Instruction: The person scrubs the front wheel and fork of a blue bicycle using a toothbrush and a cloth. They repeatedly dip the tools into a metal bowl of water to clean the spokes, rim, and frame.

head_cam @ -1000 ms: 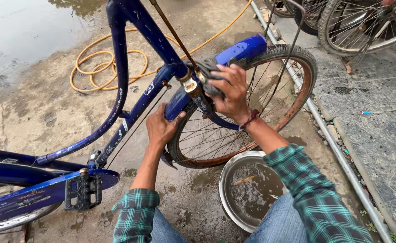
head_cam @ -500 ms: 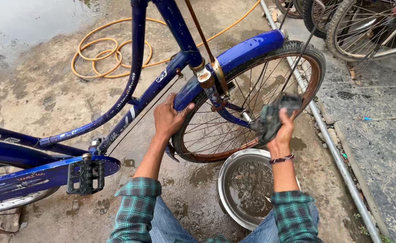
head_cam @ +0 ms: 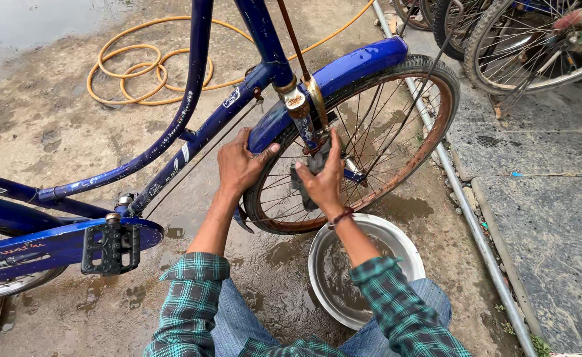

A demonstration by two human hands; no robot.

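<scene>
Here, L hand grips the blue front mudguard w/ fingers curled over its lower end. R hand is closed on a dark rag, pressed vs the fork. Front wheel stands upright above the metal basin, long axis running lower left to upper right.

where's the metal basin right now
In the head view, the metal basin sits on the wet ground at lower centre-right, just below the bicycle's front wheel and under the right hand's wrist.

Passage at the fork is narrowed by spokes and blue mudguard. Below, ground is occupied by a metal basin. Open wet concrete is left beyond the frame.
</scene>
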